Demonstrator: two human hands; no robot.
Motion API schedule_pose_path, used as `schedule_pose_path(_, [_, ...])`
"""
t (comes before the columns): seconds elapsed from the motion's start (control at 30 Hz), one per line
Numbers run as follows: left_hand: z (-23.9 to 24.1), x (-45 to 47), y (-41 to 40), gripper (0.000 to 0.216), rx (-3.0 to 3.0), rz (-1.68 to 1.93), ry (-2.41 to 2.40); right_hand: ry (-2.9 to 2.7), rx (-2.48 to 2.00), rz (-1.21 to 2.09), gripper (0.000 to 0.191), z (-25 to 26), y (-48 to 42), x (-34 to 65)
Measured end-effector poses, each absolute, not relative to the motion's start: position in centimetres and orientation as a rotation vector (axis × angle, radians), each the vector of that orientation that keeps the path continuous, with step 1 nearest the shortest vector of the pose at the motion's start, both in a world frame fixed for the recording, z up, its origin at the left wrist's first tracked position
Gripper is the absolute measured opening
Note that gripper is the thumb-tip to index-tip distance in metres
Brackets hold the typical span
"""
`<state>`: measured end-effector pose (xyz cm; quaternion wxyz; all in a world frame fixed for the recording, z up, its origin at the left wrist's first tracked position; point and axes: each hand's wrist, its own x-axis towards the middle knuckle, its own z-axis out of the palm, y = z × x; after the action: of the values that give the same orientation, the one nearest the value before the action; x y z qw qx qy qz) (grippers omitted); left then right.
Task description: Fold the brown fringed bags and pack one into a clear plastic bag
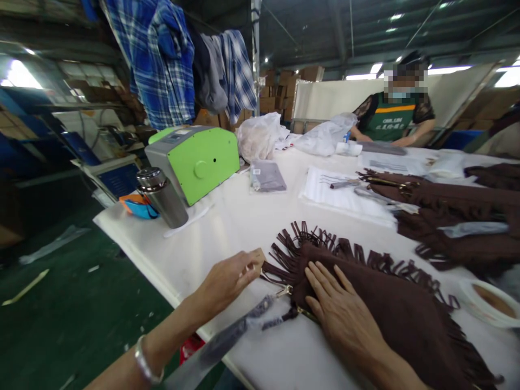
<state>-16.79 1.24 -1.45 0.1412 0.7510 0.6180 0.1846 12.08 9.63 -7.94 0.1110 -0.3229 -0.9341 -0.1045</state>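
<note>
A dark brown fringed bag (377,292) lies on the white table in front of me, its fringe spread along the far edge. My right hand (337,303) rests flat on the bag near its left end, fingers stretched out. Just left of the fringe, my left hand (233,279) pinches a small tan card tag (257,259) between thumb and fingers. A strap in clear plastic wrap (239,325) runs from a gold clasp (284,291) at the bag's near left corner toward the table's front edge.
A green and grey machine (211,162) stands at the back left beside a steel flask (162,200). More brown fringed bags (455,211) and a tape roll (489,303) lie to the right. A packed grey item (268,176) lies behind. A co-worker (392,116) stands across the table.
</note>
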Motion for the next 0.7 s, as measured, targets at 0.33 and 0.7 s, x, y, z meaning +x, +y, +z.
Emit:
schedule_pose_path(0.33, [-2.5, -14.8, 6.8, 0.006, 2.684, 0.192, 1.596, -2.707, -0.993, -0.037, 0.052, -7.3, 9.4, 12.2])
schedule_pose_path(0.7, [-2.7, -14.6, 6.4, 0.007, 2.725, 0.215, 1.66, -2.779, -1.01, 0.377, 0.05, -2.1, 10.7, 5.9])
